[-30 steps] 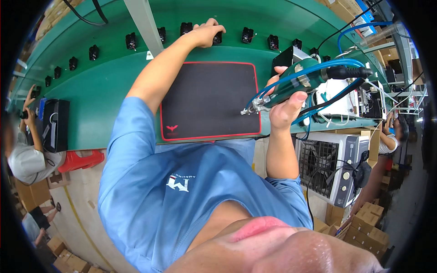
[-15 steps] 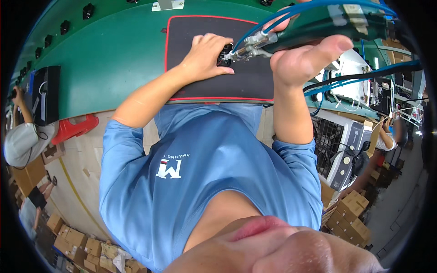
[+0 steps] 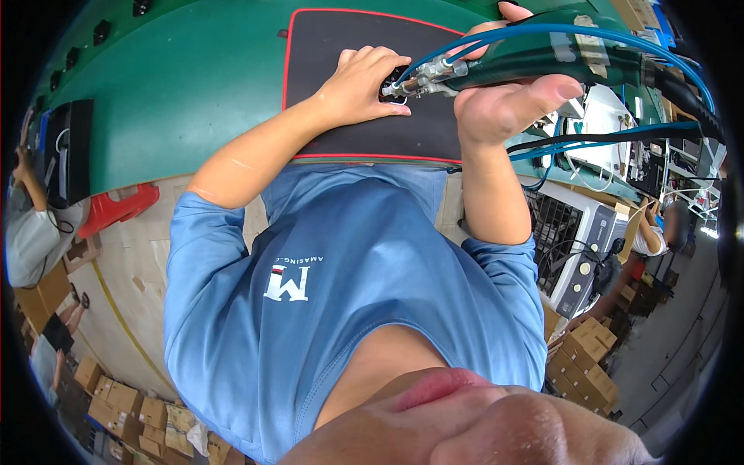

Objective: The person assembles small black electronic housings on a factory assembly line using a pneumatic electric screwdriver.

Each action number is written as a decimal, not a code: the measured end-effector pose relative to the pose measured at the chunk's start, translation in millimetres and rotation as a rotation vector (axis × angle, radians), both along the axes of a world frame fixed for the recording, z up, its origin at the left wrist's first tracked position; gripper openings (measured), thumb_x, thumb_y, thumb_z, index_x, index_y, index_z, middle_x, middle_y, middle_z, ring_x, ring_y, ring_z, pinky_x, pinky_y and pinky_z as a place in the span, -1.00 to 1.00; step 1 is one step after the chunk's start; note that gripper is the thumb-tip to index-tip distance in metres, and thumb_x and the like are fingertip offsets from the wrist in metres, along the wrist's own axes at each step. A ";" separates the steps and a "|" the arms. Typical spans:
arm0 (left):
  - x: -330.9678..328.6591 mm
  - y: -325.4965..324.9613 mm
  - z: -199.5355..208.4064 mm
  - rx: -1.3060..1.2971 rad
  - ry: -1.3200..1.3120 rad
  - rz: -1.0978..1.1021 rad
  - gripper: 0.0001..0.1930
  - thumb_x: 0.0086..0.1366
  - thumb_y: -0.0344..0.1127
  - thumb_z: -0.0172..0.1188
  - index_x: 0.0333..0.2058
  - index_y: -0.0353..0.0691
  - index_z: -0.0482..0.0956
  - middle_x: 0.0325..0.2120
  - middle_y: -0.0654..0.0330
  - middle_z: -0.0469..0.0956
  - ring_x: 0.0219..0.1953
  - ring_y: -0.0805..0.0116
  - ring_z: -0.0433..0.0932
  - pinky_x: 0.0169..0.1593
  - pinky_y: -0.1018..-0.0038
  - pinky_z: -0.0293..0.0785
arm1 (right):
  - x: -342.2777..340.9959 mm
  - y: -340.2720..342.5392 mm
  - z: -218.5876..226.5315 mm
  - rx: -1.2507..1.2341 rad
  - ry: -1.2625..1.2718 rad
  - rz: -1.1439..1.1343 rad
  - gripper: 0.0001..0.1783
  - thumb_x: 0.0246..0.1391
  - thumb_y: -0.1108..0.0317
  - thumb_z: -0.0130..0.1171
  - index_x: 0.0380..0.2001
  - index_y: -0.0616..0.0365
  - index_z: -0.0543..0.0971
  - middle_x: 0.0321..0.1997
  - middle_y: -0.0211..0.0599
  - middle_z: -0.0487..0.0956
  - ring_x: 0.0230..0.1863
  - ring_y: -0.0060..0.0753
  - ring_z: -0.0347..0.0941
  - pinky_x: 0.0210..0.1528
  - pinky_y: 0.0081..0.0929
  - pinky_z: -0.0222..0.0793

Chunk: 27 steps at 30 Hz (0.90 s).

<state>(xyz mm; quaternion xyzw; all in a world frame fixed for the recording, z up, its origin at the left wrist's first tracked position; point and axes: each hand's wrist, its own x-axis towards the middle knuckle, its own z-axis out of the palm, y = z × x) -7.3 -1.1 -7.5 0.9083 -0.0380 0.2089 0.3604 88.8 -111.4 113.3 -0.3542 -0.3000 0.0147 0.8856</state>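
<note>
On a dark mat with a red border [image 3: 434,133], my left hand [image 3: 358,89] curls round a small black part [image 3: 392,84], with fingers on its far side and thumb on its near side. My right hand [image 3: 492,112] is closed round a dark green hand tool [image 3: 535,56], fingertips showing beyond it and thumb stretched along its near side. The tool's metal nozzle end [image 3: 428,79], with its fittings, reaches over the black part. Whether it touches the part cannot be made out. Two blue tubes [image 3: 573,29] arch from the fittings back over the tool.
The mat lies on a green table [image 3: 186,101]. More small black parts [image 3: 101,31] stand along its far left. A black bin [image 3: 74,147] is at the left, near a person's arm [image 3: 35,186] and a red stool [image 3: 120,208]. Cables [image 3: 612,138] and a grey machine [image 3: 577,248] are at the right.
The view has shifted a little, so the table and mat sit higher in it. Both hands keep their grips, and the nozzle end stays over the black part.
</note>
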 end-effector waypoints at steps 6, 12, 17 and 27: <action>-0.7 1.8 -0.7 -0.010 0.031 0.023 -0.15 -0.01 0.14 0.56 0.20 -0.16 0.47 0.02 0.18 0.51 0.09 0.12 0.45 0.11 0.20 0.22 | -10.0 -4.3 24.7 -0.167 -0.091 -0.071 -0.11 0.34 -0.45 -0.21 0.43 0.00 0.13 0.01 -0.10 0.51 -0.38 -0.42 0.38 -0.34 -0.50 0.38; 0.2 1.7 0.6 -0.005 0.002 0.018 -0.15 -0.01 0.15 0.55 0.19 -0.16 0.48 0.02 0.18 0.52 0.08 0.12 0.45 0.11 0.21 0.22 | 3.3 0.0 4.7 0.060 0.011 0.001 -0.10 0.33 -0.46 -0.22 0.43 0.00 0.14 0.01 -0.12 0.52 -0.39 -0.43 0.37 -0.35 -0.50 0.35; 0.1 1.2 4.3 -0.050 0.080 0.006 -0.20 0.04 0.17 0.53 0.17 -0.11 0.48 0.05 0.13 0.49 0.17 0.05 0.39 0.17 0.20 0.19 | -3.4 -2.0 15.7 -0.182 -0.128 -0.158 -0.09 0.32 -0.48 -0.23 0.42 0.00 0.15 -0.02 -0.11 0.52 -0.41 -0.43 0.37 -0.36 -0.51 0.36; 0.2 0.7 3.5 -0.021 0.015 0.029 -0.16 0.00 0.16 0.55 0.19 -0.15 0.48 0.02 0.17 0.53 0.09 0.14 0.46 0.11 0.25 0.20 | -16.7 -6.7 39.3 -0.286 -0.012 -0.176 0.03 0.21 -0.62 -0.27 0.24 0.18 0.31 -0.08 -0.11 0.53 -0.48 -0.42 0.39 -0.47 -0.53 0.37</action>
